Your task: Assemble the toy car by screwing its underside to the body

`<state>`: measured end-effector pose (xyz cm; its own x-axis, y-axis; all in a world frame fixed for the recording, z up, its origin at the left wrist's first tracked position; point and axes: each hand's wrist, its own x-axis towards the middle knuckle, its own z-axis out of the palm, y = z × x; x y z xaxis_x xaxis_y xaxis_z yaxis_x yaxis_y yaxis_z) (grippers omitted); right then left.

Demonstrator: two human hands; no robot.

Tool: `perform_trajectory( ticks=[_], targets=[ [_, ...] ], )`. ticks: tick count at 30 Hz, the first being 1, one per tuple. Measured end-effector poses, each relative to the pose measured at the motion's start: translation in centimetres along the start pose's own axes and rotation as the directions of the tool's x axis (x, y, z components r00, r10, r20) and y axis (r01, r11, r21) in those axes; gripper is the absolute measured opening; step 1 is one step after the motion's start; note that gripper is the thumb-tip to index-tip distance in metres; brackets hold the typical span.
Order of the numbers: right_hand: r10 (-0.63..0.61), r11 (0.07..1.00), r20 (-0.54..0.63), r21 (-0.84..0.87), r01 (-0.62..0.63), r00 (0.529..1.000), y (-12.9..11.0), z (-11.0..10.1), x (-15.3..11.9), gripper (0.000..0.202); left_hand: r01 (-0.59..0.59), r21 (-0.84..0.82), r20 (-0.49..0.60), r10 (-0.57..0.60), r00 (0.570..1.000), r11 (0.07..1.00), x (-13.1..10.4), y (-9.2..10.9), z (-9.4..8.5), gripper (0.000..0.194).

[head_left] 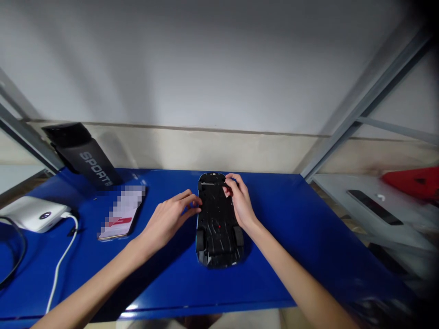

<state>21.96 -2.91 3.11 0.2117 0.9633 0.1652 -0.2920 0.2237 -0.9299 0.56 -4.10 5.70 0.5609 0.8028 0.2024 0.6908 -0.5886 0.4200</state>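
Note:
A toy car (217,219) lies upside down on the blue table (274,274), its black underside and wheels facing up. My left hand (173,214) is at the car's left side, fingertips at its edge, thumb and fingers a little apart. At the car's upper right, my right hand (239,196) has its fingers pinched on a thin dark tool (214,184), which lies crosswise over the upper end of the underside. The tool's tip points left.
On the left are a black bottle (89,157), a phone (123,212) and a white power bank (37,214) with a white cable (63,260). A lower surface at the right holds a dark phone-like object (373,207) and a red object (413,183). Metal posts flank the table.

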Motion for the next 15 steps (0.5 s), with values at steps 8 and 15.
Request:
perform_trajectory(
  ticks=[8,15],
  targets=[
    [-0.004,1.0,0.0,0.007,0.004,1.0,0.09,0.0,0.16,0.013,-0.003,0.058,-0.08,0.008,0.997,0.998,-0.7,0.74,0.46,0.017],
    [-0.003,1.0,0.0,0.009,0.003,1.0,0.08,-0.05,0.16,0.012,-0.01,0.196,-0.125,0.035,0.992,0.981,-0.9,0.95,0.52,0.019]
  ],
)
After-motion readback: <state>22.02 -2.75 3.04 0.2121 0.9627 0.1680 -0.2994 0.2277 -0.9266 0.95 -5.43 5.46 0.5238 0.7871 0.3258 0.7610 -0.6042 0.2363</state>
